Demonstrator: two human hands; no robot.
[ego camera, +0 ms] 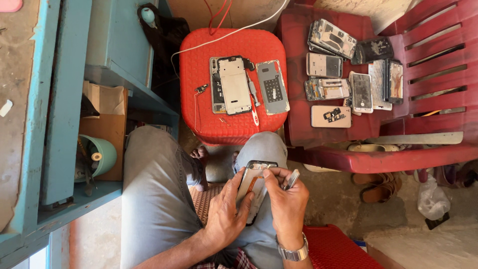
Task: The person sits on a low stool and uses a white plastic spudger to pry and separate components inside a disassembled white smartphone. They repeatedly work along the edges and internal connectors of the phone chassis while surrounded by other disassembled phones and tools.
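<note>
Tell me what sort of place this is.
Probably a small, informal phone repair spot. A pile of dismantled phones and frames lies on a red plastic chair, more opened phone parts sit on a red plastic stool, and the person's hands work on an opened phone over the lap.

Bright daylight fills the scene, strongest on the red stool (234, 84) and the red plastic chair (423, 74), whose surfaces glow with saturated colour. Pale glare sits on the phone parts (348, 74) spread across the chair seat. The gap beside the blue shelf (64, 99) falls into deep shadow. Focus is sharp across the middle; straight edges bow slightly toward the corners, typical of 1 wide lens.
</note>
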